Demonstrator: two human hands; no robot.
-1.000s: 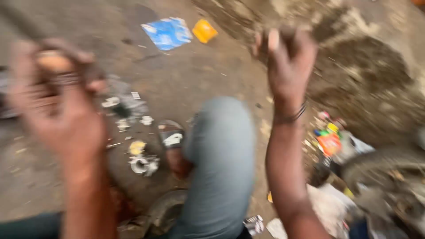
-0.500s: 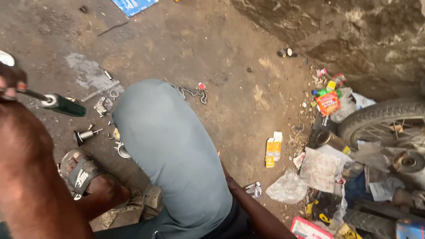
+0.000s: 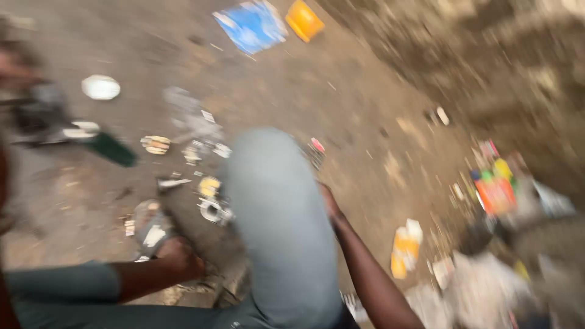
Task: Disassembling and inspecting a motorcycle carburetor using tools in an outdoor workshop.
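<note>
Left hand (image 3: pixel 15 64), at the ground's left edge, is a blur beside a green-handled tool (image 3: pixel 113 149); I cannot tell its grip. Right hand (image 3: pixel 329 204) is half hidden behind the grey-clad knee (image 3: pixel 274 201), fingers unseen. Small metal parts (image 3: pixel 213 210) lie beside the knee. This looks like a pause between steps, and handling the parts would call for a steadier reach.

Vantage: head-worn, looking steeply down past a bent knee (image 3: pixel 277 219).
Facing: dirt ground (image 3: pixel 365 122), tilted.
Nearness: close.
Sharpness: motion-blurred.
Shared: single view only.

The right hand (image 3: pixel 329 204) is mostly hidden behind the knee (image 3: pixel 274 219); the blurred left hand (image 3: pixel 12 67), cut off, perhaps holds the tool (image 3: pixel 109 148).
</note>
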